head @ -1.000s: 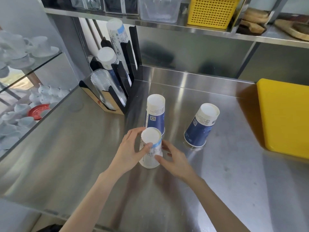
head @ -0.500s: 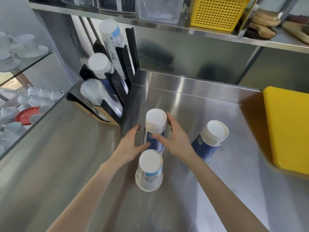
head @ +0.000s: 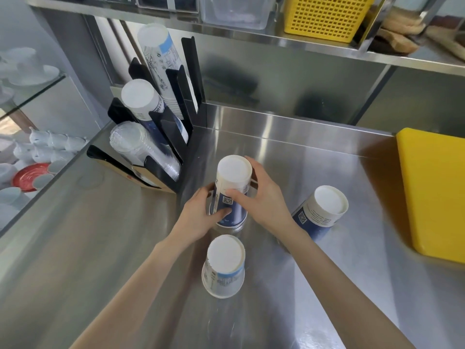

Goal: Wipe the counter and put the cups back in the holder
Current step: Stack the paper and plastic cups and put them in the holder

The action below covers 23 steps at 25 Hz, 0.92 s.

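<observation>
Three upside-down paper cup stacks stand on the steel counter [head: 289, 285]. Both hands wrap the middle blue stack [head: 232, 181]: my left hand [head: 201, 216] grips its lower left side and my right hand [head: 261, 197] grips its right side, thumb across the front. A white stack with a light-blue band [head: 224, 265] stands free just in front of my hands. A second blue stack [head: 322, 210] stands to the right, untouched. The black cup holder [head: 173, 122] at the back left carries tilted rows of white, blue and clear cups.
A yellow bin [head: 435, 192] stands at the counter's right edge. A steel shelf above the counter carries a yellow perforated basket [head: 324, 17] and a clear container [head: 236, 11]. Glass shelves on the left hold white cups and saucers [head: 37, 152].
My hands let go of the white stack, which stays in front, and moved back to the middle blue stack, closing round it from both sides.
</observation>
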Each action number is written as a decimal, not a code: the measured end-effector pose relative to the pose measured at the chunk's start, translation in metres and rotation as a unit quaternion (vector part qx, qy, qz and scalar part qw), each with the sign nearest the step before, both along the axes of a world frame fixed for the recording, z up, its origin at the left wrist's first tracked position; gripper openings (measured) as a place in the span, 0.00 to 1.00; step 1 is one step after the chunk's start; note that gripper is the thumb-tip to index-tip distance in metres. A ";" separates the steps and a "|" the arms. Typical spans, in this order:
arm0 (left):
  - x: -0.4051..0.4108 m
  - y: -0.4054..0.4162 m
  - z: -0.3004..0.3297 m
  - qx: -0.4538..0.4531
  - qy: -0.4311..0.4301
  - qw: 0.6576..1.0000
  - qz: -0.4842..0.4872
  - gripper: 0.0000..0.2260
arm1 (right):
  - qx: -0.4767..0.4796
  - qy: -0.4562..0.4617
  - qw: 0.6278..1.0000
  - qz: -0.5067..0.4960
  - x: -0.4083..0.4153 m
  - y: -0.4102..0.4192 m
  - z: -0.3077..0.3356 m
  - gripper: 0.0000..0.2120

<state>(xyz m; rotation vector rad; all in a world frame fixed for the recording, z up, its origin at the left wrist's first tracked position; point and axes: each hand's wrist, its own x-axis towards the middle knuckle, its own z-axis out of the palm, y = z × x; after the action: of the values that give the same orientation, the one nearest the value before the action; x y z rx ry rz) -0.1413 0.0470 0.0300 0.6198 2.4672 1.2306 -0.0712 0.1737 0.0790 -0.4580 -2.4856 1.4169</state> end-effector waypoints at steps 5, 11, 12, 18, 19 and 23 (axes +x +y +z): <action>0.008 0.000 0.029 0.026 0.008 1.000 -0.003 0.28 | 0.024 0.022 0.999 0.002 0.003 0.000 0.017 0.32; 0.017 0.001 0.055 0.030 0.036 0.999 -0.011 0.29 | 0.048 0.038 0.998 -0.011 0.013 -0.002 0.040 0.32; 0.020 0.001 0.060 0.030 0.043 0.999 -0.012 0.29 | 0.052 0.042 0.998 -0.014 0.016 -0.003 0.046 0.33; 0.045 0.009 0.091 0.067 0.091 0.993 -0.044 0.29 | 0.062 0.108 0.991 -0.041 0.061 -0.001 0.081 0.33; 0.052 0.011 0.093 0.075 0.097 0.991 -0.050 0.29 | 0.062 0.123 0.990 -0.043 0.071 0.000 0.085 0.33; 0.085 0.017 0.094 0.095 0.107 0.987 -0.071 0.30 | 0.072 0.140 0.985 -0.069 0.109 0.004 0.086 0.33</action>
<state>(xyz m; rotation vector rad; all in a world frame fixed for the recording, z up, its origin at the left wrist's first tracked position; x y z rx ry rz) -0.0559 0.0641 0.1239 1.0095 2.4370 1.4175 0.0375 0.1773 0.1645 -0.3650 -2.2638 1.1512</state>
